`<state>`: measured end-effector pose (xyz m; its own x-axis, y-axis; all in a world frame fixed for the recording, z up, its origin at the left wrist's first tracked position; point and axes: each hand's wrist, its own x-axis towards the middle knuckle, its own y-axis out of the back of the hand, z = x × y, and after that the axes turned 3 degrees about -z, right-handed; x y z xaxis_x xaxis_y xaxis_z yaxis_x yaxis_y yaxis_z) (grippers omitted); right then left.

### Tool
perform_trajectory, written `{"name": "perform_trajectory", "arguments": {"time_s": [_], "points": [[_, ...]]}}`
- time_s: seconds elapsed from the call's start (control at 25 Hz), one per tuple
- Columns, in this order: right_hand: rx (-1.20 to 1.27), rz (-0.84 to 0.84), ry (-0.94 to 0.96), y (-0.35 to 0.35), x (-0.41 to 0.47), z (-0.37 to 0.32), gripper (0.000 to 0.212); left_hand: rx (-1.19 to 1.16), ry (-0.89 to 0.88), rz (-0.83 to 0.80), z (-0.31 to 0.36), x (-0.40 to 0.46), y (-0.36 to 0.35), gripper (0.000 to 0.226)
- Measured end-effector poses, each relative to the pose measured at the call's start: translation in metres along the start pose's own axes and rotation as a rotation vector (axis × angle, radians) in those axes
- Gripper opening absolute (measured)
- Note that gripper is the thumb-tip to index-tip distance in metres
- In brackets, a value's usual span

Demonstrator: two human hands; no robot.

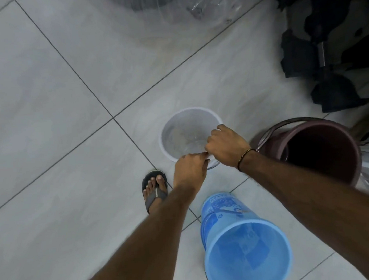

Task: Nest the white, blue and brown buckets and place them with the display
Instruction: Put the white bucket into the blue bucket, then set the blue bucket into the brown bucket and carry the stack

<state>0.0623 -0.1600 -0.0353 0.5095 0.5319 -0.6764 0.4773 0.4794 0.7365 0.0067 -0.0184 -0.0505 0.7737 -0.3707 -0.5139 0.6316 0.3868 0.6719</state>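
Both hands at white bucket (185, 133) near rim | left hand (190, 167), right hand (224, 146) fingers pinching it

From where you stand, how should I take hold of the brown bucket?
Grip the brown bucket by its near rim, coming from above with the right hand. It stands upright and open-mouthed, and its wire handle lies down against the far-left rim, so the bare near rim looks easier to pinch.

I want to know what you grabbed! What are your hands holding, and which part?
Both hands, left hand and right hand, grip the white bucket at its near rim, side by side. Blue and brown buckets are untouched.
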Motion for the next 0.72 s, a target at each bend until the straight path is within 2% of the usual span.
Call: {"name": "perform_trajectory", "arguments": {"time_s": [0.08,0.32,0.44,0.56,0.64,0.72], "points": [[0.038,-0.033,0.000,-0.023,-0.011,-0.007,0.019,0.156,-0.114,-0.049,-0.011,-0.009,-0.009,0.016],[0.014,-0.063,0.056,-0.095,-0.038,-0.042,0.024,0.573,-0.218,-0.249,-0.039,-0.045,-0.054,0.014],[-0.003,-0.056,0.023,-0.118,-0.037,-0.059,0.020,0.704,-0.259,-0.249,-0.057,-0.051,-0.068,0.021],[0.051,-0.069,0.009,-0.112,-0.040,-0.060,0.013,0.799,-0.310,-0.206,-0.065,-0.050,-0.068,0.028],[0.081,-0.107,0.002,-0.091,-0.052,-0.056,0.014,0.846,-0.360,-0.204,-0.060,-0.047,-0.055,0.027],[0.113,-0.077,-0.030,-0.061,-0.075,-0.052,0.017,0.875,-0.415,-0.223,-0.043,-0.046,-0.028,0.027]]}}
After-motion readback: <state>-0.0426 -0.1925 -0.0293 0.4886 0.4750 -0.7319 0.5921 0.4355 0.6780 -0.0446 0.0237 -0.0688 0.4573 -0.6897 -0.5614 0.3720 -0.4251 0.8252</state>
